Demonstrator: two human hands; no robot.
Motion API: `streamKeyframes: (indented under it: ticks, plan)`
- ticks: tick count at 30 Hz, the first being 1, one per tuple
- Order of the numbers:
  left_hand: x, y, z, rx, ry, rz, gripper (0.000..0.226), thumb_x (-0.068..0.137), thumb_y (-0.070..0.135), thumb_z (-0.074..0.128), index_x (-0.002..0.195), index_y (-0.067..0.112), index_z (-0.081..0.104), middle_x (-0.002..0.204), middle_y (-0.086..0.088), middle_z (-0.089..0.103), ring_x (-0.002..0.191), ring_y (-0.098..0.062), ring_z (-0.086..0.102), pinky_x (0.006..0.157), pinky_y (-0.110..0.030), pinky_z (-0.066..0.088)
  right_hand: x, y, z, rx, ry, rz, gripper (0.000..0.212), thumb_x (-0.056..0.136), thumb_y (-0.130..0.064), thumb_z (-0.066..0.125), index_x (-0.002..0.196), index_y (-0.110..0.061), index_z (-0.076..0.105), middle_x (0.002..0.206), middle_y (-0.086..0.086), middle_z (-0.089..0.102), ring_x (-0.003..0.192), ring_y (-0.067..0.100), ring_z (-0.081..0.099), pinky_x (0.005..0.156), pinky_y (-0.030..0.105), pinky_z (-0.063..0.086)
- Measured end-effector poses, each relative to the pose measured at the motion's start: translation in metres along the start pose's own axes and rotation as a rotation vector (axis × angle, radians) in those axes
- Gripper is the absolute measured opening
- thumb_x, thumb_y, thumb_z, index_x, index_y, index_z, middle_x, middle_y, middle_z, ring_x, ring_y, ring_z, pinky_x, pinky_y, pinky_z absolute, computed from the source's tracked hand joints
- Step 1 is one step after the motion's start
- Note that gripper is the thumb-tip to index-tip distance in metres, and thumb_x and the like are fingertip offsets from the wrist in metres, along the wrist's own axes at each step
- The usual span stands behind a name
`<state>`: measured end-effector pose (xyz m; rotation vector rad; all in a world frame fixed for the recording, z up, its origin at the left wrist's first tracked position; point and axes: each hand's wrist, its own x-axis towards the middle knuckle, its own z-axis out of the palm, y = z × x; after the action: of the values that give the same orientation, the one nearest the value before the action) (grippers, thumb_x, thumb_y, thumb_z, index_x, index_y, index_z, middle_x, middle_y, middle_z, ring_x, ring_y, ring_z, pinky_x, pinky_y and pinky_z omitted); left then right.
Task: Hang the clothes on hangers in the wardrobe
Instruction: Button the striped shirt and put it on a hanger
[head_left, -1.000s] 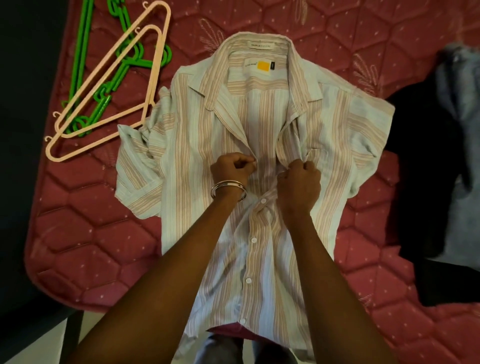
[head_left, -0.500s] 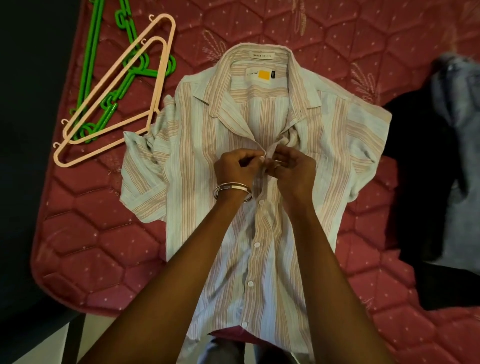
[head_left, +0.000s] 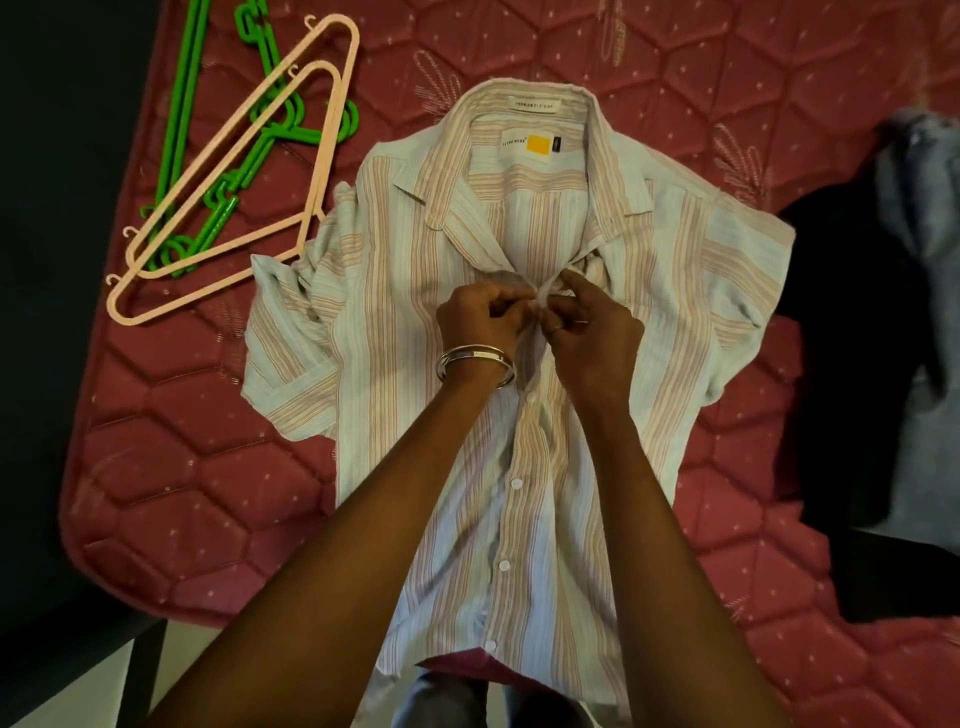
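Striped short-sleeve shirt (head_left: 395, 332) flat on red quilted mattress (head_left: 208, 493), front up, collar away from the camera, hem at the near mattress edge and hanging slightly over it. Yellow tag (head_left: 538, 145) inside the neck. Lower placket buttoned, white buttons (head_left: 516, 484) in a line down the middle; upper chest open below the collar.

Left hand (head_left: 480, 322) at the placket, upper chest level, fingers curled, pinching the fabric edge. Silver bangles (head_left: 475, 361) on that wrist. Right hand (head_left: 592, 332) just beside it, touching or nearly so, thumb and forefinger pinching the opposite fabric edge, other fingers curled in; ring on one finger. Both grips meeting at the topmost fastening point; button itself hidden under the fingers, cannot tell if through the hole.

Left sleeve rumpled, folded up near the hangers. Two pale pink hangers (head_left: 317, 171) stacked on the mattress upper left, lower corner touching or just beside the shirt's sleeve. Green hangers (head_left: 182, 119) beneath and beside the pink ones, partly overlapped.

Black garment (head_left: 852, 332) on the mattress right of the shirt, just beside the right sleeve. Grey-blue garment (head_left: 930, 218) lying over it at the far right edge, blurred. Dark floor at left.
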<state>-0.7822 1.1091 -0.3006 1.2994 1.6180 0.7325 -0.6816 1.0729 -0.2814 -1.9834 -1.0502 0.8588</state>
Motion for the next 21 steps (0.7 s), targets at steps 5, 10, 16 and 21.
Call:
streamKeyframes:
  ticks: [5,10,16,21]
  plan:
    - [0.002,-0.002,0.0,-0.031,-0.014,-0.079,0.016,0.074,0.004,0.077,0.09,0.005,0.075,0.08,-0.008,0.073,0.073,-0.02,0.07,0.073,-0.037,0.059,0.005,0.011,-0.007,0.198,-0.085,0.104,0.042,0.082,0.01,0.062,0.123,-0.003,0.061,0.09,0.012,0.073,0.083,0.019,0.072,0.081,0.043,0.058]
    - [0.0,-0.001,0.001,0.011,-0.061,-0.136,0.013,0.08,0.008,0.071,0.093,0.004,0.075,0.082,-0.011,0.074,0.073,-0.023,0.071,0.073,-0.041,0.059,0.013,0.012,-0.009,0.165,-0.124,0.124,0.038,0.076,0.002,0.076,0.112,-0.002,0.065,0.082,0.011,0.073,0.077,0.017,0.072,0.077,0.039,0.06]
    - [-0.005,0.007,-0.002,0.014,-0.077,-0.228,0.013,0.079,0.009,0.075,0.089,0.001,0.074,0.077,-0.014,0.072,0.059,-0.019,0.068,0.059,-0.027,0.059,-0.005,0.013,0.003,0.012,0.005,-0.016,0.03,0.077,-0.005,0.077,0.105,-0.008,0.067,0.08,0.003,0.073,0.071,0.009,0.069,0.07,0.03,0.059]
    - [-0.008,0.002,0.005,-0.1,0.016,-0.345,0.005,0.081,-0.001,0.069,0.084,-0.002,0.073,0.076,-0.019,0.071,0.065,-0.031,0.069,0.063,-0.04,0.06,-0.016,0.015,0.011,0.024,0.082,-0.033,0.03,0.076,-0.005,0.078,0.102,-0.009,0.062,0.079,-0.004,0.071,0.066,-0.001,0.063,0.064,0.011,0.051]
